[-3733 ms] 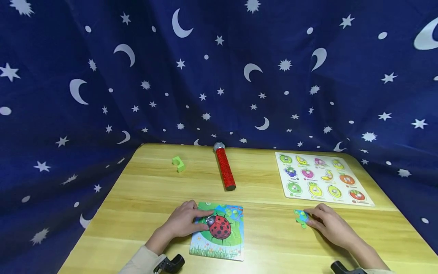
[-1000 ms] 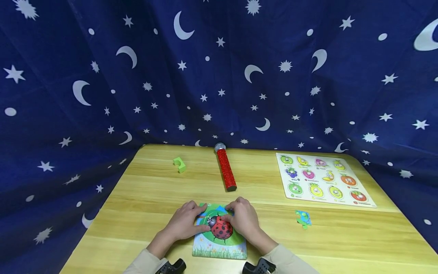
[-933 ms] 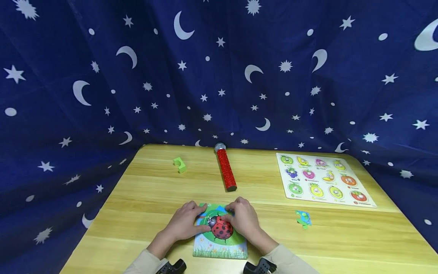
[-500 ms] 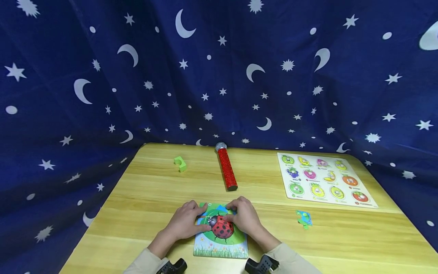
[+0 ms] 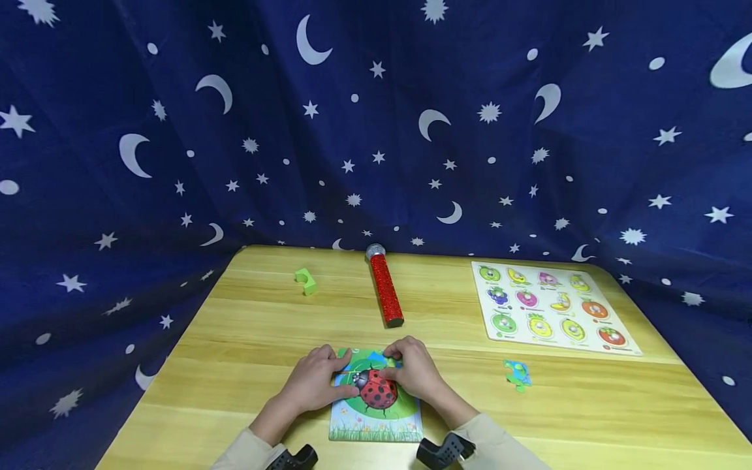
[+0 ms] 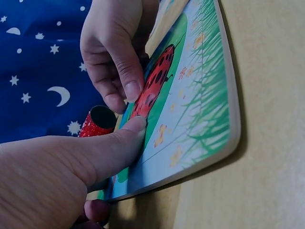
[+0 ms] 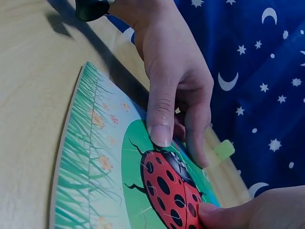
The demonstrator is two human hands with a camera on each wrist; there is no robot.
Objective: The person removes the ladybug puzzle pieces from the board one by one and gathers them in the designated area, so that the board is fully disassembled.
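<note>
A square ladybug jigsaw puzzle [image 5: 376,425] lies flat on the table at the front, with grass and flowers along its near edge. At its left side my left hand [image 5: 311,380] holds it, thumb on the picture by the ladybug's head and fingers along the edge, as the left wrist view shows. My right hand [image 5: 416,369] grips the upper right part, its bent thumb on the red ladybug and its index finger near the far edge. What lies under the right fingers is partly hidden. A loose blue-green puzzle piece [image 5: 518,375] rests on the table to the right.
A wooden fruit puzzle board [image 5: 484,307] lies at the back right. Behind the ladybug puzzle is a red glitter toy microphone [image 5: 385,290], with a green notched block [image 5: 306,281] farther left. A blue star-and-moon curtain [image 5: 352,130] hangs behind the table [image 5: 252,339].
My right hand has let go of the loose piece on the right and moved left onto the ladybug puzzle. Over the last second both hands have stayed almost still.
</note>
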